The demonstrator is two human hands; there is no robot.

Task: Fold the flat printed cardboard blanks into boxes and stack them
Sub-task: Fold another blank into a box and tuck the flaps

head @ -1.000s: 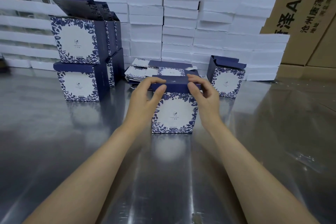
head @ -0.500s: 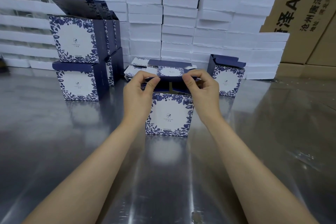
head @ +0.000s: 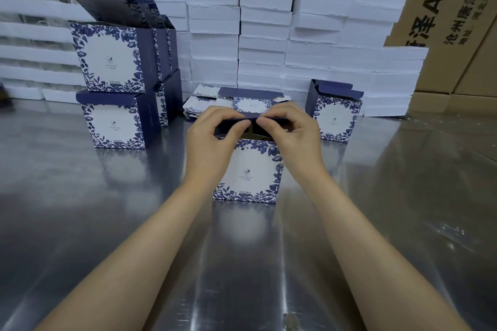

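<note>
Item 1, steel table [head: 80, 223]: I see open sheet metal on the near side and to both sides of my forearms. The far edge is walled in by stock.

Item 2, box in work [head: 248, 172]: it stands upright at the table's centre, well apart from its neighbours. It is square-sided white card with a navy floral border, and its top is not yet closed.

Item 3, stacked boxes [head: 107, 59]: these stand two high at far left. The upper ones have navy lids raised.

Item 4, single box [head: 334, 115]: it stands to the right rear with its flaps up.

Item 5, flat blanks [head: 212, 101]: a loose pile lying just behind the box in work.

Item 6, white foam slabs [head: 265, 43]: rough-edged, in tall columns along the back. Brown cartons [head: 443, 8] stand behind them.

Item 7, left hand [head: 209, 142]: its fingers are curled, and thumb and forefinger pinch the navy lid flap [head: 224, 126] over the box opening.

Item 8, right hand [head: 294, 134]: it pinches the same flap likewise, the two thumb tips close together at mid-flap.
</note>
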